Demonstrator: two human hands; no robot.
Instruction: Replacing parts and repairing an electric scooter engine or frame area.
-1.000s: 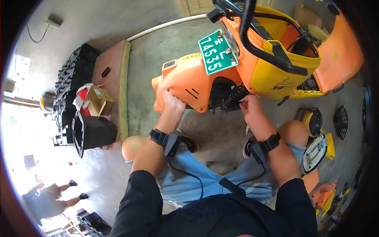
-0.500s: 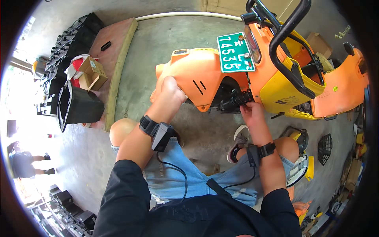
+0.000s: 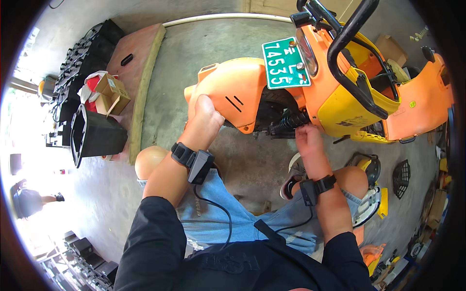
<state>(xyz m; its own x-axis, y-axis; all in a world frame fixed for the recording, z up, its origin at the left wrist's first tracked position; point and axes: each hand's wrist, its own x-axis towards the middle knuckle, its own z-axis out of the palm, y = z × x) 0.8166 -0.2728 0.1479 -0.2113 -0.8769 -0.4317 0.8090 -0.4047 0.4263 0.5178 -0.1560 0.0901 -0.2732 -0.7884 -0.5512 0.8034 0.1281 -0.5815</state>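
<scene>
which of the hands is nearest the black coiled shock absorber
The right hand, close beside the black coiled shock absorber; the left hand is farther off, at the orange plastic fender.

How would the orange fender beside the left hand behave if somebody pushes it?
The orange fender is probably fairly stiff, since it keeps a smooth, curved shell shape. Its glossy surface may feel somewhat slippery to the left hand.
</scene>
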